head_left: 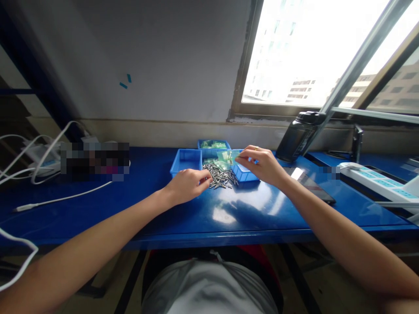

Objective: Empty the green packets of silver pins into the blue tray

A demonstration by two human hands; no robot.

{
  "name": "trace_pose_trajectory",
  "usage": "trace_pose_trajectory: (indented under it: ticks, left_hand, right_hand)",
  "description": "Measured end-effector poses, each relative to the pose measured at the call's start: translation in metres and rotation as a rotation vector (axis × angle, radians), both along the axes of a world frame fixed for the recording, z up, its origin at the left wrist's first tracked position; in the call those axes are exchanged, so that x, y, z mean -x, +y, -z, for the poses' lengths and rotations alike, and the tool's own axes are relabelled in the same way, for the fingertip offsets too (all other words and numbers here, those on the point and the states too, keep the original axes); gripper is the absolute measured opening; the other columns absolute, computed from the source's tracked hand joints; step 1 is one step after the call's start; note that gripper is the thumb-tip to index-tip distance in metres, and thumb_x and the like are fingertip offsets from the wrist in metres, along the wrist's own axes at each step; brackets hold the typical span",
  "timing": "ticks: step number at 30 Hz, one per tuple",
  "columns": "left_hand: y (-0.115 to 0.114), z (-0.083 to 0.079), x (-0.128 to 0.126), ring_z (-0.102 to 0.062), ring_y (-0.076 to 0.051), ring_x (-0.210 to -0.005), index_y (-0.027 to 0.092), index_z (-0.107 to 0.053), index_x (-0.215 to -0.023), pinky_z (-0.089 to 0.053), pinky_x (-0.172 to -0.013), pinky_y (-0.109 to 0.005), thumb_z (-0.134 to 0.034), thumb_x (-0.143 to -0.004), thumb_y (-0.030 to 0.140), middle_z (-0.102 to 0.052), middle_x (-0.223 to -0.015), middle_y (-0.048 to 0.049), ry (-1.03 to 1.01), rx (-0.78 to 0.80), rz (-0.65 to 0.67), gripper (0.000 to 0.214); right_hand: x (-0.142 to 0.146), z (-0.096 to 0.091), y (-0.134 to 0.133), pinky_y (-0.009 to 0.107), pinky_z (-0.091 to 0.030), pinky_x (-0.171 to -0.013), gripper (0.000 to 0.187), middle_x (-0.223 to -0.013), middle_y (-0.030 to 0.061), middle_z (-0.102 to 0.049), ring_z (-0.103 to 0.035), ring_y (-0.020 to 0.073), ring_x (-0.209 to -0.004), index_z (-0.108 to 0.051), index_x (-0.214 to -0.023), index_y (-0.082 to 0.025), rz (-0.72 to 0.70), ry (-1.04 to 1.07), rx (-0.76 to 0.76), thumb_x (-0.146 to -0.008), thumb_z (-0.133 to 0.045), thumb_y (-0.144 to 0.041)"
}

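A heap of small metal pin-like parts (220, 175) lies on the blue table among blue bins. At the heap's left edge is my left hand (187, 185), its fingers curled together; whether a part is between the fingertips is too small to tell. My right hand (260, 162) pinches a small greenish clear plastic bag (226, 159) by its right edge, above the heap. Something small and yellowish shows in the bag. A blue bin (186, 162) stands behind my left hand. Partly covered by my right hand is another blue bin (246, 175). More greenish bags fill the back bin (213, 144).
A dark bottle (296, 136) stands at the back right, near a dark flat device (310, 185). Farther right lies a white power strip (381, 181). White cables (65, 200) spread over the table's left side. Behind it rise a wall and a window.
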State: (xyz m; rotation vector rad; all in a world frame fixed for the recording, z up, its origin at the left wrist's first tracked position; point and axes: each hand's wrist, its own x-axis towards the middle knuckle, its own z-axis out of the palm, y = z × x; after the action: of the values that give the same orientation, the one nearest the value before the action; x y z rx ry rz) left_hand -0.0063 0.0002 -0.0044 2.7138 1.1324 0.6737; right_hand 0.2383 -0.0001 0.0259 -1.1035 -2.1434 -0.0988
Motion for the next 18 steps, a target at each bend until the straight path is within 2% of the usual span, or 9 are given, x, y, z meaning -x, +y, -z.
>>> trace_pose_trajectory:
  ticks: [5,10,12,15,18]
  left_hand:
    - [-0.003,0.002,-0.002,-0.058,-0.013,-0.063,0.020,-0.062,-0.083,-0.036,-0.058,-0.022,-0.042,-0.087,0.030,-0.064,-0.070,-0.0002,0.113,-0.050,0.067,0.022]
    - [-0.002,0.003,-0.002,-0.058,-0.013,-0.062,0.021,-0.062,-0.084,-0.035,-0.056,-0.022,-0.043,-0.087,0.028,-0.066,-0.075,-0.0005,0.157,-0.052,0.096,0.020]
    - [-0.002,0.003,-0.002,-0.058,-0.013,-0.062,0.021,-0.062,-0.085,-0.036,-0.056,-0.022,-0.044,-0.087,0.028,-0.066,-0.076,-0.0008,0.168,-0.049,0.102,0.020]
    - [-0.001,0.004,-0.002,-0.059,-0.014,-0.062,0.021,-0.062,-0.084,-0.036,-0.056,-0.022,-0.044,-0.087,0.028,-0.067,-0.076,-0.0012,0.189,-0.055,0.110,0.020]
    - [-0.001,0.005,-0.001,-0.060,-0.015,-0.063,0.021,-0.062,-0.085,-0.036,-0.057,-0.022,-0.043,-0.088,0.030,-0.066,-0.075,-0.0013,0.206,-0.058,0.118,0.021]
  right_hand:
    - [-0.008,-0.020,0.036,0.028,-0.042,-0.070,0.030,-0.086,0.0070,-0.065,-0.056,0.0172,-0.073,-0.070,-0.085,-0.018,0.126,-0.152,-0.009,-0.087,-0.045,-0.036]
    - [-0.001,-0.029,0.085,0.027,-0.039,-0.066,0.032,-0.091,0.0086,-0.066,-0.058,0.0192,-0.078,-0.070,-0.089,-0.016,0.346,-0.361,-0.018,-0.087,-0.041,-0.031]
    - [0.006,-0.030,0.102,0.026,-0.039,-0.068,0.035,-0.097,0.0104,-0.065,-0.059,0.0195,-0.083,-0.069,-0.091,-0.013,0.411,-0.435,0.010,-0.088,-0.038,-0.029]
    - [0.020,-0.025,0.123,0.024,-0.038,-0.072,0.039,-0.104,0.0119,-0.063,-0.058,0.0189,-0.092,-0.069,-0.096,-0.011,0.401,-0.464,0.049,-0.090,-0.033,-0.026]
    - [0.033,-0.014,0.136,0.024,-0.041,-0.069,0.032,-0.096,0.0124,-0.068,-0.061,0.0190,-0.086,-0.070,-0.095,-0.013,0.381,-0.507,0.137,-0.086,-0.044,-0.027]
